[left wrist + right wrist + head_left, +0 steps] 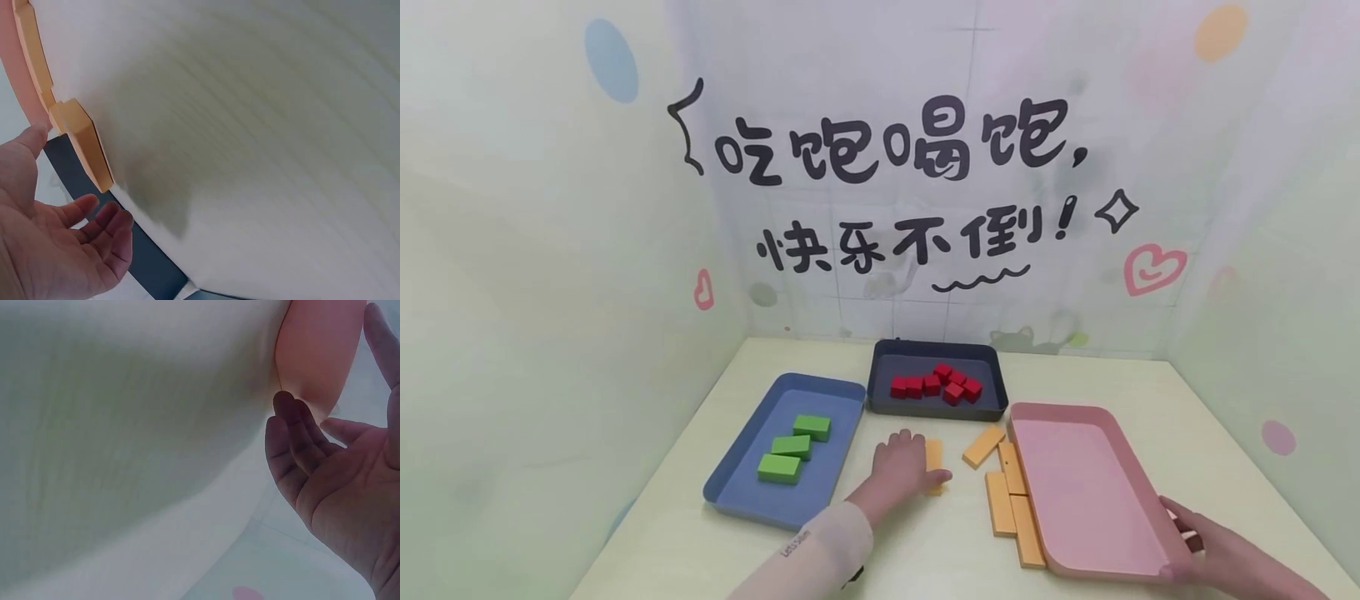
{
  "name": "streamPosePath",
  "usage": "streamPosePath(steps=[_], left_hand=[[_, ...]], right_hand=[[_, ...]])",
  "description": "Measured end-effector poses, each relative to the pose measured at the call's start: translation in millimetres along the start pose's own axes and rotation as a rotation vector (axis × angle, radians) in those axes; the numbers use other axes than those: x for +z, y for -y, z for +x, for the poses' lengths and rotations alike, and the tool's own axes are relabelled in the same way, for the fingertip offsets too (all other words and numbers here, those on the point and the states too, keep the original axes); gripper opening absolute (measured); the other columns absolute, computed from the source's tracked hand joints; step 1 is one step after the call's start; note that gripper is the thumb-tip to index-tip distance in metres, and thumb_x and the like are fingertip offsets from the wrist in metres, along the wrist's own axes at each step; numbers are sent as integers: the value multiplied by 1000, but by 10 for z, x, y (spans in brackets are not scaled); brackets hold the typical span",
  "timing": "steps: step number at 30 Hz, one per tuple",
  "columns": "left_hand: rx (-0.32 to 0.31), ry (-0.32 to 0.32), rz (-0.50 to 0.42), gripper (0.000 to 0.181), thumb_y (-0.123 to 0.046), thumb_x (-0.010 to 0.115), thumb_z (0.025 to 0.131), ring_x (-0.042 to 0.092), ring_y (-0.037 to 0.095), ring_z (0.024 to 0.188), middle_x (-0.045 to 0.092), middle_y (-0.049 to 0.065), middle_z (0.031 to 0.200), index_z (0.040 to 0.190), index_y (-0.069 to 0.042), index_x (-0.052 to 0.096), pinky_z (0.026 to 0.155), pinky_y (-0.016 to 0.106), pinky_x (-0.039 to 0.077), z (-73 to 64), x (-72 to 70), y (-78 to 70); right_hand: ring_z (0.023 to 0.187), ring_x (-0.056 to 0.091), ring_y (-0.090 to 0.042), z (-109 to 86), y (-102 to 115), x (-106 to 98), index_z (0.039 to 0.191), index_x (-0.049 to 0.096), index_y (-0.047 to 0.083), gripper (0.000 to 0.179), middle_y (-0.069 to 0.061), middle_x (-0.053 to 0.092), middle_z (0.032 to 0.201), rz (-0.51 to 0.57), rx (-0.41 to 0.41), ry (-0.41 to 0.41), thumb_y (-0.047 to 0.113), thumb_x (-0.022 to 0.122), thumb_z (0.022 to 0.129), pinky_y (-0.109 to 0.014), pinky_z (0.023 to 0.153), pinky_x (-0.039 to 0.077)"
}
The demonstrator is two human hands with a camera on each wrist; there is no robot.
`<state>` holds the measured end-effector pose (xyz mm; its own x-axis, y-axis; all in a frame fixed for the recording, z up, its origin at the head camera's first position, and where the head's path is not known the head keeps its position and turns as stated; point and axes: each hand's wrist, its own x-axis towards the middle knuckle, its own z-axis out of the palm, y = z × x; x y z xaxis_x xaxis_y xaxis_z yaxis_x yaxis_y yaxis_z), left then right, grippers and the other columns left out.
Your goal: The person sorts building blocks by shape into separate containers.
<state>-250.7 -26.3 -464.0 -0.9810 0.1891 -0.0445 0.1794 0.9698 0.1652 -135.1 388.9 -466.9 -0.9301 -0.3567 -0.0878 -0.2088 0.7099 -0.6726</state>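
In the head view my left hand point(901, 465) reaches to the middle of the table, with an orange block point(934, 457) beside its thumb and partly covered by it. The left wrist view has the thumb and loosely bent fingers of this hand spread on either side of an orange block point(87, 144). My right hand point(1213, 550) is at the near right corner of the pink tray point(1090, 483), its fingers and thumb spread along the outer wall. Close up, the fingertips point(284, 403) of the right hand overlap the tray's wall point(319, 356).
More orange blocks point(1000, 504) lie along the pink tray's left side, with one slanted block point(983, 446) behind them. A blue tray point(737, 492) at left holds three green blocks point(780, 468). At the back, a dark tray point(940, 408) contains several red cubes point(953, 392).
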Motion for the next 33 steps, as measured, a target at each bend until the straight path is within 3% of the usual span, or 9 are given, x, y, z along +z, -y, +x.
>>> streamPosePath(steps=[3, 8, 11, 18, 24, 33], left_hand=[[-26, -3, -13, 67, -66, 65, 65, 46, 22, 78, 46, 6, 80, 93, -6, 55, 70, 40, 42, -29, 2, -39], [-30, -1, -24, 61, -61, 69, 64, 46, 23, 73, 45, 6, 75, 86, -6, 53, 68, 40, 41, -52, 3, -53], [-14, 10, -23, 53, -53, 71, 67, 47, 23, 72, 46, 6, 73, 84, -6, 53, 68, 40, 41, -36, 17, -44], [94, -4, 48, 34, -37, 72, 72, 47, 20, 71, 45, 2, 72, 87, -10, 56, 64, 38, 40, 30, 18, 37], [85, 1, 18, 30, -29, 73, 70, 47, 18, 68, 45, 1, 71, 86, -10, 57, 60, 36, 41, 48, 2, 102], [89, -30, -38, 27, -27, 74, 70, 47, 18, 66, 45, 1, 70, 82, -9, 57, 58, 36, 43, 96, -44, 168]], right_hand=[[84, 56, -4, -35, -28, 30, 138, 15, -12, 82, -15, 50, 109, 3, -65, -17, 17, 68, 82, -20, 65, 44], [85, 57, -5, -40, -25, 44, 140, 15, -8, 83, -13, 52, 109, 15, -50, -30, 20, 67, 82, -20, 67, 44], [86, 57, -5, -38, -22, 48, 141, 14, -7, 83, -13, 52, 109, 29, -42, -29, 20, 67, 83, -20, 67, 44], [85, 57, -3, -73, -68, 78, 140, 14, -8, 80, -7, 54, 107, 35, -88, -57, 15, 66, 83, -20, 66, 45], [83, 58, -3, -73, -85, 97, 139, 15, -8, 78, -2, 55, 103, 37, -116, -75, 13, 66, 83, -20, 65, 45], [78, 57, -2, -64, -38, 52, 140, 21, -1, 82, -3, 55, 101, -15, -34, -68, 23, 70, 80, -21, 63, 44]])
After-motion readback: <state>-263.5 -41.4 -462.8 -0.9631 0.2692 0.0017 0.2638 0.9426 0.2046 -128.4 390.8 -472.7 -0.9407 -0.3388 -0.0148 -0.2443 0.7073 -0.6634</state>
